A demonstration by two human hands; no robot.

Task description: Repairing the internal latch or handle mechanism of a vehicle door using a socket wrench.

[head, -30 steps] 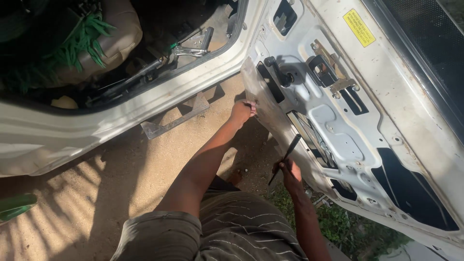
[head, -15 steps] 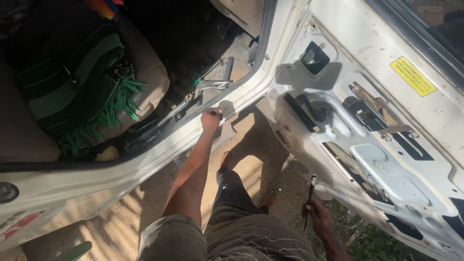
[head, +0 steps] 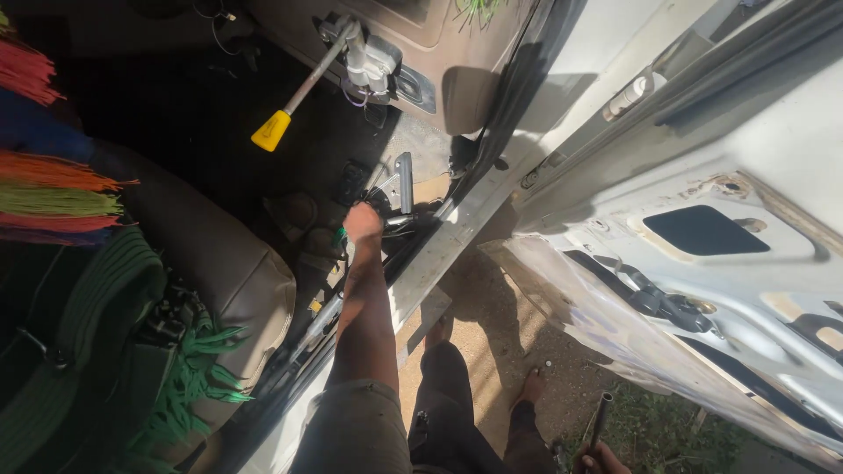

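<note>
The left hand is reaching far into the footwell of the car, just past the sill; its fingers are curling down among the pedals, but whether they are gripping anything cannot be told. The right hand is hanging low at the near edge, closing around a dark rod whose long axis is running nearly upright. The rod is lying well right of the footwell, beside the open door. A yellow-tipped lever is slanting farther in.
</note>
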